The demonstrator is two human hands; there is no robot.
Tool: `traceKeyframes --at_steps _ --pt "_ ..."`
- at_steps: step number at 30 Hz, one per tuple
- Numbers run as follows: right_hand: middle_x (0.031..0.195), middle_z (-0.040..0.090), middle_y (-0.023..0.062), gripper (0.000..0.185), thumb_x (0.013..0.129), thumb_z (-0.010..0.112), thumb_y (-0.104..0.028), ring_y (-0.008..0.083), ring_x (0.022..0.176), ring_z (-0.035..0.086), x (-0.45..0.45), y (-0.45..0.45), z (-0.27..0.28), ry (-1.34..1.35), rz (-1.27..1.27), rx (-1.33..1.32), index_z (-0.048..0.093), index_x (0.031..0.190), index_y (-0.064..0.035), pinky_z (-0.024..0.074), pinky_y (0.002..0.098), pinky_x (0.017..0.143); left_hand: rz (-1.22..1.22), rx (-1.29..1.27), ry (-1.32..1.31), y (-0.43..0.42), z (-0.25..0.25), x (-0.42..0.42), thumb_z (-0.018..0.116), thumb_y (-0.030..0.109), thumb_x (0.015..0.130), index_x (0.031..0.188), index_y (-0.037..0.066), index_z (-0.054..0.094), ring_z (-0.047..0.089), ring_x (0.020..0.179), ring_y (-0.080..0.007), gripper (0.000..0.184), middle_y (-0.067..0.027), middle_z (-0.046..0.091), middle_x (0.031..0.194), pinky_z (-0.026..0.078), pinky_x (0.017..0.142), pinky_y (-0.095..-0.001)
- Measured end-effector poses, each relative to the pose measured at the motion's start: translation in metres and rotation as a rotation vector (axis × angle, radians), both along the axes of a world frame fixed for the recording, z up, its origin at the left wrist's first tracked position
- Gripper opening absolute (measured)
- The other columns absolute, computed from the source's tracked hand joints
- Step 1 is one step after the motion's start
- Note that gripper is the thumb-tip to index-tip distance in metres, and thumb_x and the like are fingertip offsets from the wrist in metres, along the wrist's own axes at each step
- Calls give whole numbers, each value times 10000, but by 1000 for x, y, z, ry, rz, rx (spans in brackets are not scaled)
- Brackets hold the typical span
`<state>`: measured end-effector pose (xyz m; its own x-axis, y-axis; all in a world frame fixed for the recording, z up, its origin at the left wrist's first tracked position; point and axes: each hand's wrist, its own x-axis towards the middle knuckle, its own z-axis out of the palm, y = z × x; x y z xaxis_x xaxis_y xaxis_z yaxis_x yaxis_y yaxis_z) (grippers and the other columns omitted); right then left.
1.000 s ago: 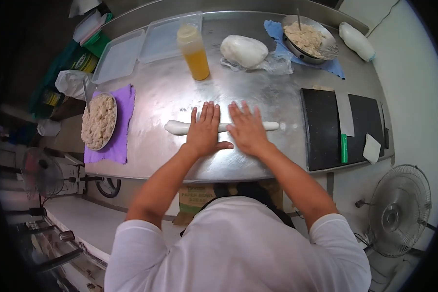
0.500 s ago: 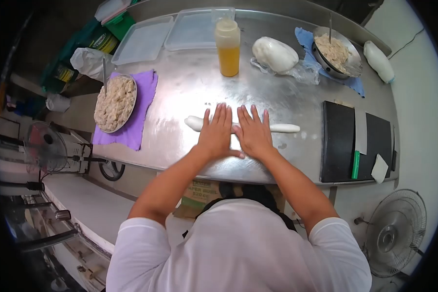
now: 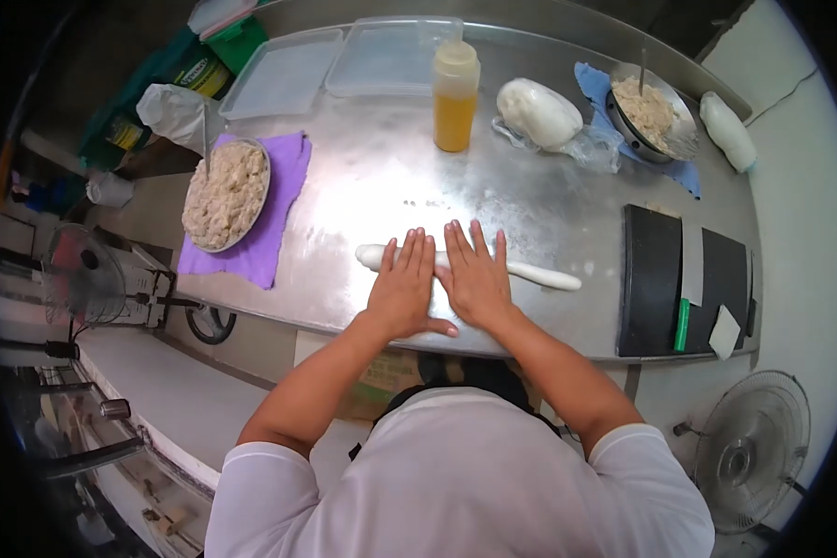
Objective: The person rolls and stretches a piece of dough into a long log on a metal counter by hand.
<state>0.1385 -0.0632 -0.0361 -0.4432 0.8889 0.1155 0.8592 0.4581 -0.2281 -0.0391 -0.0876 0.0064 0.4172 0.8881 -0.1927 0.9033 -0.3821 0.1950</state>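
A white dough rope [image 3: 544, 276] lies across the steel table [image 3: 344, 200], thicker at its left end and slanting down to the right. My left hand [image 3: 404, 286] rests flat on its left part, fingers stretched forward and thumb pointing right. Close beside it, my right hand [image 3: 476, 279] presses flat on the middle of the rope, fingers spread. The stretch of rope under both palms is hidden. Farther back, a large white dough lump [image 3: 538, 113] sits on clear plastic, to the right of a squeeze bottle [image 3: 455, 102] of yellow liquid.
At left, a bowl of pale filling [image 3: 225, 197] with a utensil stands on a purple cloth [image 3: 286, 200]. Another metal bowl [image 3: 656, 116] of filling is at back right on a blue cloth. A green-handled cleaver [image 3: 684, 324] and white scraper [image 3: 724, 333] lie on a black board [image 3: 649, 279].
Both hands have slid toward my body, still flat on the dough rope. The rope's right end has swung nearer to me, so it now slants. The camera view has shifted slightly.
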Motion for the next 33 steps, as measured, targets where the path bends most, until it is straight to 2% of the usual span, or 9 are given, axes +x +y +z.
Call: traceKeyframes --at_steps 6,13,16,18,20,23,27,29,33 --pt "1687 399 89 662 1108 349 -480 362 1591 271 -16 65 -3 -25 -134 51 388 1627 -71 84 652 1269 59 73 239 87 4 16 731 896 640 1637 -97 179 146 1629 -364 1512 -264 234 1713 70 1301 -575" --pt "1650 453 104 650 1083 440 -464 378 1570 312 -4 4 -8 -10 -39 44 428 1609 -84 114 676 1255 -21 8 25 -11 -2 -6 798 862 565 1614 -127 186 150 1621 -405 1567 -319 233 1687 90 1304 -570" --pt "1669 433 92 648 1107 360 -490 376 1581 295 -13 51 -5 -62 -112 68 429 1612 -90 86 665 1262 24 105 52 45 -9 -2 759 886 602 1609 -133 192 152 1620 -405 1541 -315 249 1684 77 1299 -592" --pt "1682 414 83 642 1115 325 -493 369 1586 288 -17 78 2 -43 -160 11 412 1626 -115 82 666 1262 61 51 135 82 -2 4 714 912 644 1613 -134 187 155 1621 -391 1519 -309 241 1691 100 1299 -588" --pt "1682 413 85 628 1113 357 -481 373 1584 288 -12 76 5 -44 -152 30 405 1631 -129 91 667 1260 61 79 131 85 -4 -1 697 921 653 1617 -132 177 148 1623 -392 1519 -308 233 1694 107 1300 -581" --pt "1658 444 100 628 1087 452 -441 397 1569 303 -4 27 4 -46 -51 71 414 1622 -115 122 682 1247 7 76 51 21 -3 -11 726 911 618 1607 -145 180 146 1616 -427 1547 -332 229 1684 114 1301 -570" --pt "1672 411 133 657 1089 435 -447 409 1572 294 1 -17 4 -7 -13 50 394 1623 -67 119 684 1246 -39 71 -54 -35 -10 -32 762 885 589 1594 -160 189 149 1608 -455 1559 -355 218 1675 112 1298 -576" --pt "1692 374 141 672 1098 401 -455 396 1587 266 -14 -8 7 -109 -117 -30 363 1634 -50 98 681 1252 -14 67 -13 -17 -8 -27 749 897 592 1599 -155 186 144 1610 -451 1561 -350 215 1679 103 1298 -579" --pt "1709 366 66 637 1115 316 -488 332 1607 242 -50 55 -2 -89 -111 36 370 1653 -149 77 641 1276 36 88 133 56 -5 -24 703 917 642 1629 -104 195 130 1626 -398 1509 -277 230 1709 52 1302 -574"
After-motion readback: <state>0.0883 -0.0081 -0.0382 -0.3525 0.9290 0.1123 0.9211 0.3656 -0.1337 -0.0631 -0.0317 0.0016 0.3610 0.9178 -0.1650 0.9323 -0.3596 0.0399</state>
